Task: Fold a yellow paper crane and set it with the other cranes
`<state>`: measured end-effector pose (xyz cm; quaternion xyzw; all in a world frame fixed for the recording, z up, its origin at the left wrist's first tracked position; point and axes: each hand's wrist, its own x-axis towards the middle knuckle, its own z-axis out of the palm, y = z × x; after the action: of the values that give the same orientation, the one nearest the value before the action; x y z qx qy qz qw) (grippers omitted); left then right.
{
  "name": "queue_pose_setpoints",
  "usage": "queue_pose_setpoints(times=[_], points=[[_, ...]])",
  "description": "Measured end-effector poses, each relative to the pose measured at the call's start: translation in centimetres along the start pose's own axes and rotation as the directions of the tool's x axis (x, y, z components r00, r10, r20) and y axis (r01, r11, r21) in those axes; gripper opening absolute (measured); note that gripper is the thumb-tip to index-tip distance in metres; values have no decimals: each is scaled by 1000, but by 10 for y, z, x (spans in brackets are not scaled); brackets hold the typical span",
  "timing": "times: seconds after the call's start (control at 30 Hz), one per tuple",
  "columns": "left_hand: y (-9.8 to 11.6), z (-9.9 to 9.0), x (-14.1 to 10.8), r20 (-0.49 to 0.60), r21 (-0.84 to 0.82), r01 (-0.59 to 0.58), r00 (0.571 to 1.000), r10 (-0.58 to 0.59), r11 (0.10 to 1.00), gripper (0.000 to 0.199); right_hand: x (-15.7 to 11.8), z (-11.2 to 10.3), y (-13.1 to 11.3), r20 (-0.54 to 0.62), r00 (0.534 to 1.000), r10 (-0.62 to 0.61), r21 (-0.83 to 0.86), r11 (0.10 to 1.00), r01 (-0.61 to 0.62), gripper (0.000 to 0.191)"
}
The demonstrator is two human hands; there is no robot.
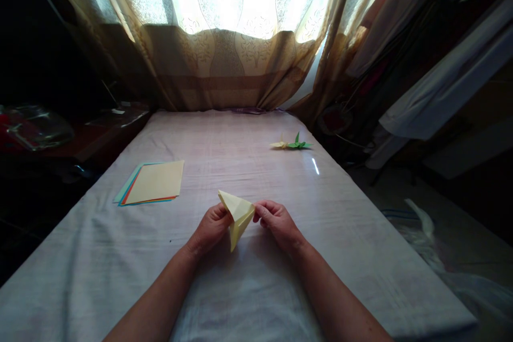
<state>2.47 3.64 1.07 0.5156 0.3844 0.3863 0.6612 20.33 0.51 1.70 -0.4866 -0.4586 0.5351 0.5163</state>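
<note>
A pale yellow sheet of origami paper (239,212), partly folded into a pointed, opened-out shape, is held up between my two hands over the cloth. My left hand (212,227) grips its left side, with the thumb and fingers closed on the edge. At the right corner, my right hand (276,220) pinches the paper between thumb and bent fingers. One point of the paper hangs downward between the hands. The fingertips behind the paper are hidden.
A stack of coloured paper sheets (156,181), cream on top, lies left on the cloth-covered table (224,141). Toward the back right sit a green folded crane (298,144) and a cream folded crane (282,144). A curtain (224,64) hangs behind; a plastic bag (425,240) lies at right.
</note>
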Motion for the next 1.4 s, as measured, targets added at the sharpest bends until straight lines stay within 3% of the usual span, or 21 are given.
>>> queue_pose_setpoints(times=[0.2, 0.4, 0.5, 0.57, 0.63, 0.73, 0.87, 0.97, 1.17, 1.33, 1.4], points=[[6, 2, -2, 25, 24, 34, 999, -35, 999, 53, -2, 0, 2, 17, 995, -101, -65, 993, 102, 32], [0, 1, 3, 8, 51, 28, 1000, -28, 998, 56, -5, 1, 7, 55, 979, -197, 8, 980, 197, 35], [-1, -1, 3, -61, 101, 3, 998, 3, 995, 54, -6, -3, 10, 44, 957, -286, -156, 944, 289, 34], [1, -3, 1, -148, 262, -50, 985, 92, 964, 48, -7, -6, 13, -5, 941, -337, -298, 899, 320, 35], [4, -5, -2, -205, 510, -83, 955, 214, 856, 40, -8, -7, 17, -80, 947, -313, -381, 887, 261, 36], [8, -5, -6, -179, 798, -49, 933, 313, 601, 36, -11, -4, 22, -99, 980, -176, -376, 918, 127, 45], [7, 2, -6, -105, 949, 3, 946, 307, 316, 32, -14, 8, 19, -55, 982, -182, -478, 868, 134, 63], [5, 5, -6, -74, 978, 18, 960, 270, 206, 28, -13, 16, 17, -91, 961, -259, -642, 754, 142, 60], [6, -2, -6, 19, 980, -70, 965, 261, 189, 28, -5, 10, 26, -66, 913, -403, -742, 632, 225, 35], [4, -11, -5, 119, 956, -183, 956, 268, 230, 55, -8, 7, 25, 10, 901, -433, -818, 516, 256, 34], [2, -14, -5, 144, 946, -210, 955, 259, 246, 56, -10, 10, 22, 11, 908, -419, -848, 477, 230, 32]])
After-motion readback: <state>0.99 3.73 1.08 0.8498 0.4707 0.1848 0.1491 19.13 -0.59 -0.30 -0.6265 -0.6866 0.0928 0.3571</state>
